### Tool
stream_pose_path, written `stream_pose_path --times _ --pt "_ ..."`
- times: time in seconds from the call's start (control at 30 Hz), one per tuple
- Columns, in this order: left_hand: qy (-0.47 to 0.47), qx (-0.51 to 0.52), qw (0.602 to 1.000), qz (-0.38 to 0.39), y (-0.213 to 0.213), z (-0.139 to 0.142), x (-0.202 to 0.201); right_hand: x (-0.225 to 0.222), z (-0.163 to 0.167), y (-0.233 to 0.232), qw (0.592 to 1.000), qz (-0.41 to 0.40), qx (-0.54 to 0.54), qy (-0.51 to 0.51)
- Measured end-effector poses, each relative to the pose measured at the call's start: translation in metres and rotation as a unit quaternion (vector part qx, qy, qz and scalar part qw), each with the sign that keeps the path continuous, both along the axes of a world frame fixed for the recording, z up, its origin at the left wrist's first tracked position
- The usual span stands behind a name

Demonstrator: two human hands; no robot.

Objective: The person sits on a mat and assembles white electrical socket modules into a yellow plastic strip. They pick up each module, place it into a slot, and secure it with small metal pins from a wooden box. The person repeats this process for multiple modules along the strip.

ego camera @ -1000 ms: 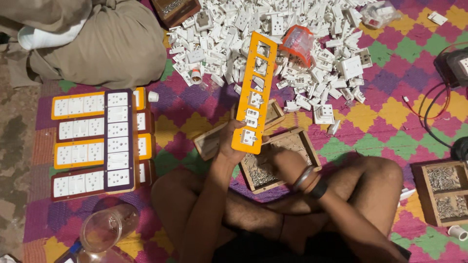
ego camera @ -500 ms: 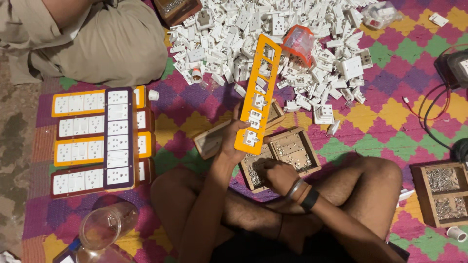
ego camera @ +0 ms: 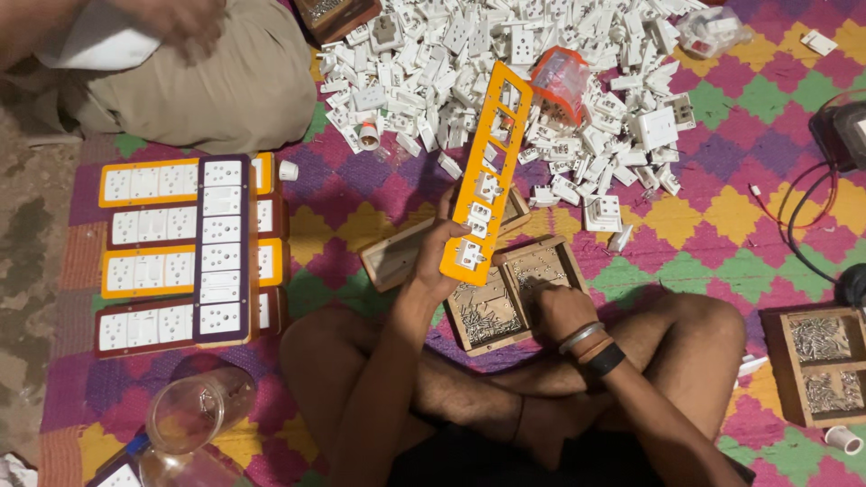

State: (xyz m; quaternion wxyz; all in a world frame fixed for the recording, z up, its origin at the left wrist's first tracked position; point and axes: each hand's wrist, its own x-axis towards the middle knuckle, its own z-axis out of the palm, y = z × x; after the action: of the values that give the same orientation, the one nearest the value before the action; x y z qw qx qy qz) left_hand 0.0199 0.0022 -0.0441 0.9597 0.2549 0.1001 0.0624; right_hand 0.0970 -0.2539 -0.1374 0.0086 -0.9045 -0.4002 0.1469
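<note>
Left hand [ego camera: 435, 261]: gripped orange switch-plate frame [ego camera: 487, 171], tilted upright.
Right hand [ego camera: 557, 305]: fingers curled into wooden screw tray [ego camera: 505, 298]; grasp indeterminate.

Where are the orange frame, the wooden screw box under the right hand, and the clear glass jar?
orange frame [ego camera: 488, 171]: head view, on its long middle strip.
wooden screw box [ego camera: 487, 311]: head view, on the left compartment's screws.
clear glass jar [ego camera: 194, 417]: head view, on its side wall.

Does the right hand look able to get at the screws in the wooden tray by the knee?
Probably yes: the right hand already rests over the open wooden tray of screws, nothing covering it; the left hand holds the orange frame above.
</note>
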Motion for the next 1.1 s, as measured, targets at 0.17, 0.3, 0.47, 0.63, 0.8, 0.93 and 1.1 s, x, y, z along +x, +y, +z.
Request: stream_pose_path --times 0.17,0.3,0.47,0.63,0.8,0.93,1.1 --pt "0.004 -0.003 1.0 -0.006 0.0 0.001 -0.001 0.001 -0.01 -0.007 1.0 -0.025 -0.005 -0.005" --pt "0.013 0.0 1.0 -0.007 0.0 -0.001 -0.001 0.004 -0.01 -0.008 0.999 -0.042 0.006 -0.015" --pt "0.007 0.003 1.0 -0.009 -0.002 -0.003 0.001 0.01 -0.003 -0.01 0.999 -0.04 0.011 -0.019" --pt "0.013 0.034 0.999 -0.013 -0.003 -0.001 0.001 0.018 0.02 -0.008 0.999 -0.042 -0.005 0.021" --pt "-0.002 0.057 0.998 -0.033 -0.003 0.001 0.0 0.033 0.068 0.018 0.923 -0.112 0.316 0.189" --pt "0.009 0.07 0.997 -0.042 -0.006 0.001 0.001 0.05 0.112 0.061 0.789 -0.128 0.514 0.31" --pt "-0.003 0.073 0.996 -0.048 -0.008 0.004 -0.002 0.078 0.138 0.115 0.816 -0.064 0.483 0.312"
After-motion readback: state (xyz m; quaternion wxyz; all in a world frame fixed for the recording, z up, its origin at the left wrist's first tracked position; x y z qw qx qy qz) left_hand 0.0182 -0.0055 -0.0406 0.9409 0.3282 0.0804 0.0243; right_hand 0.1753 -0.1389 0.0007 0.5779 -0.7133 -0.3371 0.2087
